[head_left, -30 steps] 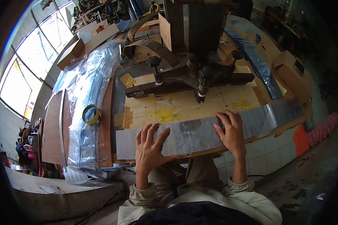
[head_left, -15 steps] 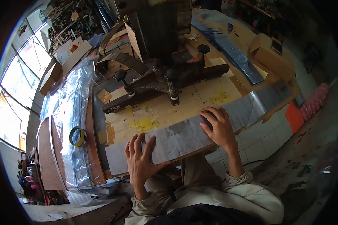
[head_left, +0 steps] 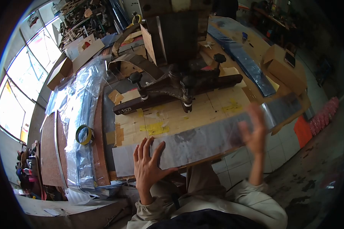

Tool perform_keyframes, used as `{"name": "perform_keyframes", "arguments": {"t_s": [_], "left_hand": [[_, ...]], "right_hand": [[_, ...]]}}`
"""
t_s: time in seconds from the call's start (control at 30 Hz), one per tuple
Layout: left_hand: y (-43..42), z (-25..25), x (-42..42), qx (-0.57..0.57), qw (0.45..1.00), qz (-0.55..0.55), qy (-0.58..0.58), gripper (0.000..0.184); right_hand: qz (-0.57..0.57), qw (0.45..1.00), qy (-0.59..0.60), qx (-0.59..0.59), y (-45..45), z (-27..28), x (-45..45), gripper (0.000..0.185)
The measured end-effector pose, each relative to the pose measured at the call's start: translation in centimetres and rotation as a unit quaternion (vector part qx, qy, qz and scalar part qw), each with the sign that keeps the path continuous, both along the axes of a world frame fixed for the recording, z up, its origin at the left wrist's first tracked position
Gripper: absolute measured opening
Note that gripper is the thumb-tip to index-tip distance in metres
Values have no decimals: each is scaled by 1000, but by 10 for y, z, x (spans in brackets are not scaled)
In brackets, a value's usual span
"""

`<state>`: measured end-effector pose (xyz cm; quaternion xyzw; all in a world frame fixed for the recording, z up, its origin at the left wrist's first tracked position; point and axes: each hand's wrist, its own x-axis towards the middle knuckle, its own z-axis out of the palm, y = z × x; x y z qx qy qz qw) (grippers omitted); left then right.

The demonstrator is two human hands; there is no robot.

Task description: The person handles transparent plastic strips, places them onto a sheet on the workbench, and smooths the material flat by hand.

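A long grey translucent strip (head_left: 202, 139) lies along the near edge of the worktable. My left hand (head_left: 148, 164) rests on the left part of the strip with its fingers spread and its thumb at the near edge. My right hand (head_left: 255, 133) is over the strip's right part, blurred by motion, fingers apart and nothing seen between them. Beyond the strip is a pale wooden board (head_left: 198, 110) with yellow patches and tan tape. A dark metal bar with black knobs (head_left: 156, 95) sits across that board, under a dark machine column.
A tape roll (head_left: 84, 134) lies on clear plastic sheeting (head_left: 80, 110) at the left. At the right are a blue-wrapped strip (head_left: 248, 65) and a cardboard box (head_left: 281, 66). Beyond the right table edge are an orange item (head_left: 304, 133) and a pink bundle (head_left: 325, 116).
My right hand has lifted and moved right along the strip. My left hand stays on the strip's left part. The camera view has shifted slightly.
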<state>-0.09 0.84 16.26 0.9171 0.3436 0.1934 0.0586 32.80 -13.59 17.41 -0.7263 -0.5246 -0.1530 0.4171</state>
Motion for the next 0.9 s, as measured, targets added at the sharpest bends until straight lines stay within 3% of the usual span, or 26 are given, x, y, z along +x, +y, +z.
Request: {"name": "perform_keyframes", "arguments": {"t_s": [0.07,0.13,0.17,0.23,0.3,0.33,0.37,0.53,0.57,0.67,0.77,0.9], "left_hand": [[1,-2,-1,12,1000,-3,1,90],[2,-4,0,16,1000,-7,-3,92],[2,-3,-1,15,1000,-7,-6,92],[2,-2,-1,10,1000,-7,-9,91],[1,-1,0,6,1000,-2,-12,90],[1,-1,1,-4,1000,6,-11,89],[2,0,3,-4,1000,10,-13,89],[1,4,5,-16,1000,16,-5,89],[1,3,6,-17,1000,17,-4,90],[3,4,7,-18,1000,15,1,90],[2,5,8,-21,1000,16,5,90],[2,4,7,-22,1000,14,5,90]], "right_hand": [[-152,985,29,71,-30,17,81,49],[-239,958,28,153,-69,19,216,56],[-369,923,-53,94,-105,9,325,66],[-512,856,-59,29,-142,4,438,76],[-479,867,127,40,-172,-7,523,81],[-365,880,288,91,-184,-6,544,86],[-238,855,442,131,-187,-8,557,90],[-173,743,613,204,-156,-18,554,77],[-162,714,644,222,-155,-23,553,75],[-168,787,575,145,-144,-32,569,61],[-124,810,554,147,-109,-30,550,61],[-154,800,555,167,-83,-31,537,62]]}}
